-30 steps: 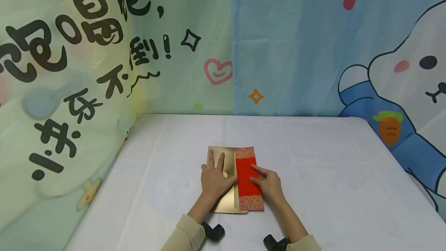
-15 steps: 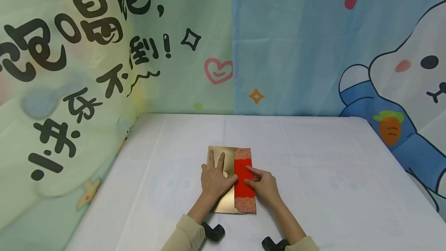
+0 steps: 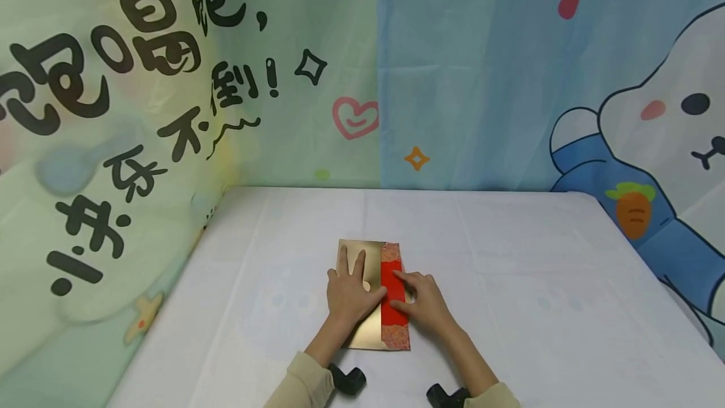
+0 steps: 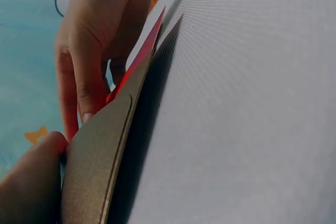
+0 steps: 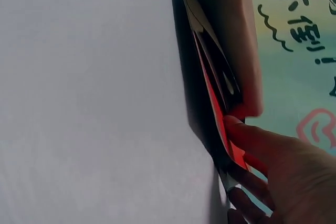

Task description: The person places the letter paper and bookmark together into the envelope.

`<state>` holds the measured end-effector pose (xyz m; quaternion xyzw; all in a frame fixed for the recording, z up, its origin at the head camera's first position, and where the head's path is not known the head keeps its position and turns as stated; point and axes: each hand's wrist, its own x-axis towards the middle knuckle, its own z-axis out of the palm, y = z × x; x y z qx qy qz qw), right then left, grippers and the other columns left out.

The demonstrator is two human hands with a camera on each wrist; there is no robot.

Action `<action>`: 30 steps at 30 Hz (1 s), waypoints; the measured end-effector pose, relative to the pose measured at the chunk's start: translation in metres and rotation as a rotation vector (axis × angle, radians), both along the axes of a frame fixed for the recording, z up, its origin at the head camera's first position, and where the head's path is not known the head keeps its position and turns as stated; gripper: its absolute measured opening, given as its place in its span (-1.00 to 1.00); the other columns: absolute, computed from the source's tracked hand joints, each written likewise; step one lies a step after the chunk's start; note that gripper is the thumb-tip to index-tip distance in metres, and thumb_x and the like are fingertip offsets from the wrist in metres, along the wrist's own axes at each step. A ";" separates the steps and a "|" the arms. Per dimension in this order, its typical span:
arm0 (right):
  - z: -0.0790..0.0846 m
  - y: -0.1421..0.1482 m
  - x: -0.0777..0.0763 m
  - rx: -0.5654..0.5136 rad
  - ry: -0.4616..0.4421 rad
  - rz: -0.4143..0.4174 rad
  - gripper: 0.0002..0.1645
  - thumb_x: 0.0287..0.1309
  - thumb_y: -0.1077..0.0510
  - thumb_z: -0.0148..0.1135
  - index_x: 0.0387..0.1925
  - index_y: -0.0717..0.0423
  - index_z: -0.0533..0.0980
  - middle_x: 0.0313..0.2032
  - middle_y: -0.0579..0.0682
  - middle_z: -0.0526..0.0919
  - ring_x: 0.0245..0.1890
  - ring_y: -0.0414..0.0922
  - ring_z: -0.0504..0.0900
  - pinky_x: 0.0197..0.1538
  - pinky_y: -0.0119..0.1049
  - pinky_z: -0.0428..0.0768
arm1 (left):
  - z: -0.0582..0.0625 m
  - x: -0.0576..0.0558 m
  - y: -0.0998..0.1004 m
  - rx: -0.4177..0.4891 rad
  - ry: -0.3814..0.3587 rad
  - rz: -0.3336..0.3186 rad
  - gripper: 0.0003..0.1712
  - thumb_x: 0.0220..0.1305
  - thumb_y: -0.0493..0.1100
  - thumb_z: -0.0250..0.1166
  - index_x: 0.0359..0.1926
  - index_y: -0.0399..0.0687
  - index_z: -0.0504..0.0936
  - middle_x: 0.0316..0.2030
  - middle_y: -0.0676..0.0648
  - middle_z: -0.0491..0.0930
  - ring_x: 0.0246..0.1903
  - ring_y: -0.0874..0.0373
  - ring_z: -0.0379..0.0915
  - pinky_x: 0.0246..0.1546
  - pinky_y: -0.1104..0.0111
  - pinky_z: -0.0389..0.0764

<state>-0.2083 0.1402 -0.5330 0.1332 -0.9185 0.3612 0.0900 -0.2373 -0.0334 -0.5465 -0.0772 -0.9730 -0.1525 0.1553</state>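
A gold paper folder (image 3: 370,329) lies on the white-covered table, with a red card (image 3: 392,271) tucked partly under its right side. Orange patterned bands run across the card's top and bottom ends. My left hand (image 3: 350,294) rests on the folder with fingers spread, its thumb reaching to the card's edge. On the card's right side, my right hand (image 3: 427,304) pinches it between thumb and fingers. In the right wrist view the thumb (image 5: 233,120) lies on the red card and other fingers sit lower at its edge. The folder's layers (image 5: 202,24) stand slightly apart there.
White cloth (image 3: 538,269) covers the table around the folder. Printed curtains (image 3: 464,80) hang behind and at the left. Black wrist mounts (image 3: 348,379) stick out beside both sleeves.
My right hand has moved the red card leftward, so less of it shows beyond the gold folder and its ends line up more closely. My left hand has stayed in place.
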 end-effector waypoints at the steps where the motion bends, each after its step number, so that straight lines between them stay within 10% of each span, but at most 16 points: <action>1: 0.000 0.000 0.000 -0.001 0.005 0.013 -0.30 -0.22 0.06 0.48 0.06 0.18 0.52 -0.15 0.08 0.61 -0.29 -0.09 0.37 -0.21 -0.21 0.35 | 0.000 0.000 0.000 -0.001 0.004 0.001 -0.05 -0.15 0.39 0.12 0.28 0.06 0.34 0.32 -0.24 0.09 -0.37 -0.14 0.30 -0.56 0.35 0.31; 17: 0.005 -0.001 0.002 0.061 -0.050 0.092 -0.19 -0.20 -0.06 0.46 0.14 0.16 0.45 -0.02 0.05 0.51 -0.19 -0.09 0.35 -0.11 -0.15 0.34 | 0.004 0.001 0.000 -0.023 -0.053 0.002 -0.01 -0.14 0.45 0.09 0.33 0.12 0.28 0.36 -0.22 0.01 -0.29 -0.18 0.35 -0.50 0.31 0.39; 30: -0.003 0.020 -0.002 0.119 -0.070 0.161 -0.19 -0.20 -0.05 0.33 0.18 0.11 0.42 0.24 0.28 0.21 0.29 0.24 0.03 0.16 0.23 0.13 | 0.000 0.000 -0.001 -0.030 -0.069 0.007 0.00 -0.14 0.46 0.09 0.34 0.13 0.26 0.37 -0.22 -0.01 -0.29 -0.16 0.34 -0.49 0.29 0.40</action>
